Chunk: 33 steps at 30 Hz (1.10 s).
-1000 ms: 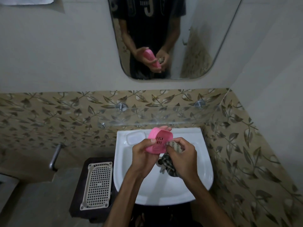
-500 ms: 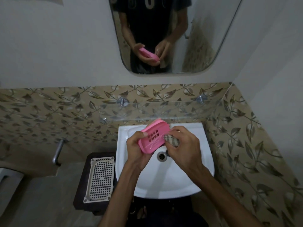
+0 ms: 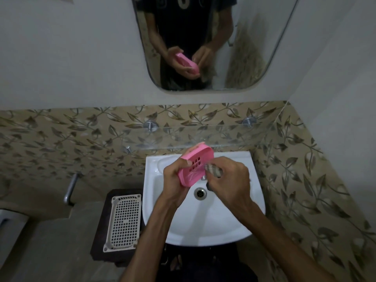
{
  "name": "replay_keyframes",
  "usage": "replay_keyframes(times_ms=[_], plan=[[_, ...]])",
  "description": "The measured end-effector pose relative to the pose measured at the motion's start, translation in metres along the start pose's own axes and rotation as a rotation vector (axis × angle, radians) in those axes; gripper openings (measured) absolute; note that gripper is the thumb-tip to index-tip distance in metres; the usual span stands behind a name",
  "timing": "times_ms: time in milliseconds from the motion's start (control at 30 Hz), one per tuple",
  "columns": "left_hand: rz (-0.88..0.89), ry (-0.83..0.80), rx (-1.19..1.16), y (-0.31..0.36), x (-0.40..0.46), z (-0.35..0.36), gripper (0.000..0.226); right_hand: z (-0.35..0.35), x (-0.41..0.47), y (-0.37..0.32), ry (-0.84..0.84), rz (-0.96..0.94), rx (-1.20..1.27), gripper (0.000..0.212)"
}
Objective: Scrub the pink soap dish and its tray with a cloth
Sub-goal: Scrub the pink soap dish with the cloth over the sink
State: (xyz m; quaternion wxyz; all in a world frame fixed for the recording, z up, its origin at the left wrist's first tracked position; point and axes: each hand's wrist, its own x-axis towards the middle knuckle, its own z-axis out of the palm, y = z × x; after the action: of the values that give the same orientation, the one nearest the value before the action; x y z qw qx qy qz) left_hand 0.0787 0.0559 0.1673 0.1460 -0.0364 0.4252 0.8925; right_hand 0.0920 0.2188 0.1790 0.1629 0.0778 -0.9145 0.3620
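Note:
My left hand [image 3: 174, 181] grips the pink soap dish [image 3: 195, 165] over the white sink, tilted so its slotted underside faces me. A second pink edge shows behind its top, so the tray seems to sit in it. My right hand [image 3: 230, 180] holds a bunched striped cloth [image 3: 213, 169] against the dish's right edge. Most of the cloth is hidden inside my fist.
The white sink [image 3: 203, 220] with its drain [image 3: 200, 193] lies below my hands. A glass shelf [image 3: 203, 137] juts out just behind the dish. A white perforated tray [image 3: 124, 222] lies on a dark stand at the left. A mirror [image 3: 203, 43] hangs above.
The hanging cloth has been gathered up into my right fist. The dish has tilted flatter and both hands have shifted a little up and back over the basin.

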Motion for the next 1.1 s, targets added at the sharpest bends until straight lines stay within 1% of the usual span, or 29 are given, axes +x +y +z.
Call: replay_keyframes(times_ms=[67,167,267,400,500,567,633,733,833,967,1067,1100], plan=[[-0.005,-0.001,0.013,-0.002,0.0,-0.001,0.047,0.001,-0.002,-0.001,-0.066,-0.019,-0.014,0.006],[-0.001,0.005,0.004,-0.005,0.0,-0.001,0.049,0.0,0.002,0.006,-0.052,0.03,-0.003,0.005],[-0.006,0.02,0.044,-0.006,0.002,-0.002,0.05,0.001,0.001,0.005,-0.117,0.032,0.023,0.006],[-0.001,0.043,0.037,-0.008,0.005,0.0,0.051,0.001,0.003,0.009,-0.029,0.057,0.068,0.007],[0.006,0.038,0.015,-0.006,0.005,0.002,0.048,0.002,0.0,0.008,-0.055,0.054,0.136,0.009],[-0.005,0.065,-0.039,-0.006,0.007,0.002,0.051,0.002,0.001,0.008,0.022,0.073,0.144,0.008],[-0.011,0.084,-0.08,-0.006,0.007,0.003,0.05,0.002,0.0,0.007,0.068,0.033,0.136,0.009],[-0.028,0.072,-0.106,-0.004,0.008,0.002,0.043,0.001,-0.004,0.001,-0.003,-0.055,0.11,0.013],[-0.033,0.087,-0.148,-0.005,0.007,0.005,0.044,-0.001,0.001,0.005,0.091,-0.005,0.111,0.008],[-0.031,0.089,-0.148,-0.006,0.007,0.006,0.036,0.001,-0.004,-0.002,0.001,-0.127,0.072,0.016],[-0.027,0.091,-0.142,-0.007,0.008,0.005,0.038,-0.001,0.002,0.004,0.078,-0.057,0.055,0.011],[-0.026,0.093,-0.137,-0.007,0.008,0.005,0.037,0.0,0.001,0.005,0.068,-0.075,0.052,0.013]])
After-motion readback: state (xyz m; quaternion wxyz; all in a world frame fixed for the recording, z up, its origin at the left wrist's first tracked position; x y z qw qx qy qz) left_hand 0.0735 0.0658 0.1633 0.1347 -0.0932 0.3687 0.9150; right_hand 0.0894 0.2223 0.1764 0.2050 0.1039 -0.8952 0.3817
